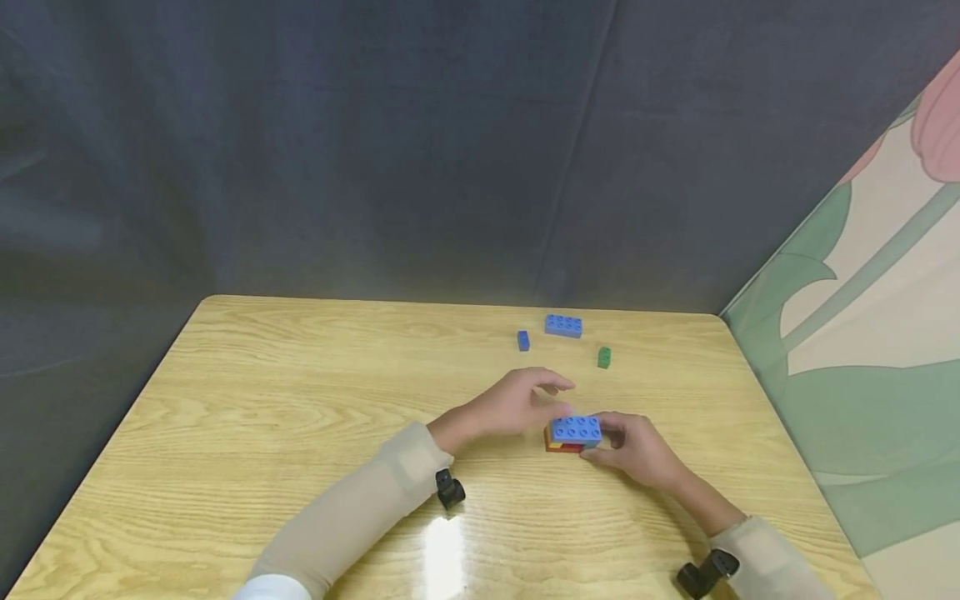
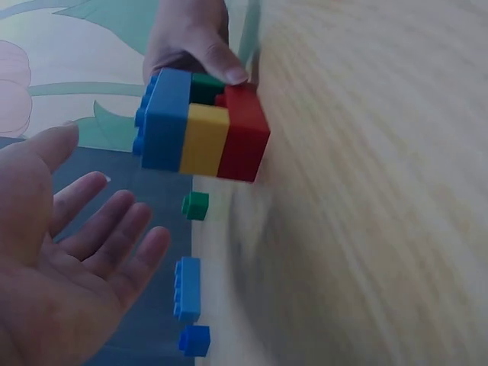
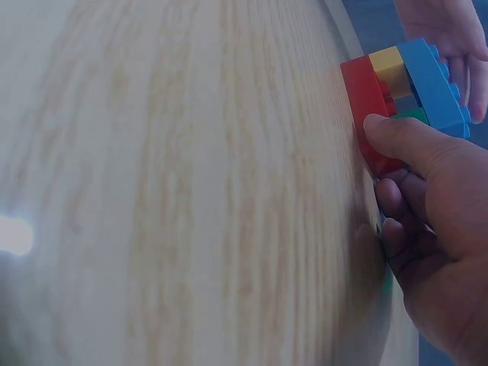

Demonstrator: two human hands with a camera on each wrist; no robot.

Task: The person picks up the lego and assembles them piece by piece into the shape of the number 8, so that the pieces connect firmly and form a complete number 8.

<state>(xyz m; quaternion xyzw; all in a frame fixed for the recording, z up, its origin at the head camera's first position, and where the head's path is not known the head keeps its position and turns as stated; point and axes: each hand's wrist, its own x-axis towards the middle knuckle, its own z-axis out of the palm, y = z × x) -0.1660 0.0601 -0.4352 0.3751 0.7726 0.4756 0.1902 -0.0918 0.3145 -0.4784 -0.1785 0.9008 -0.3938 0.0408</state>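
My right hand (image 1: pixel 641 450) grips the right end of a small stack of toy building bricks, its thumb on the red brick in the right wrist view. A long red brick (image 2: pixel 245 133) forms the base of the stack. Above it sit a yellow brick (image 2: pixel 204 141) at one end and a green brick (image 2: pixel 206 88) at the other, with a gap between them. The long blue brick (image 1: pixel 576 429), studs up, bridges both. My left hand (image 1: pixel 513 404) hovers at the stack's left side, fingers spread and holding nothing, as the left wrist view shows.
Farther back on the wooden table (image 1: pixel 300 375) lie a small blue brick (image 1: pixel 523 341), another long blue brick (image 1: pixel 563 326) and a small green brick (image 1: pixel 604 357). A dark curtain (image 1: pixel 412 167) hangs behind the table, and a flower-patterned cloth (image 1: pixel 885 333) lines its right side.
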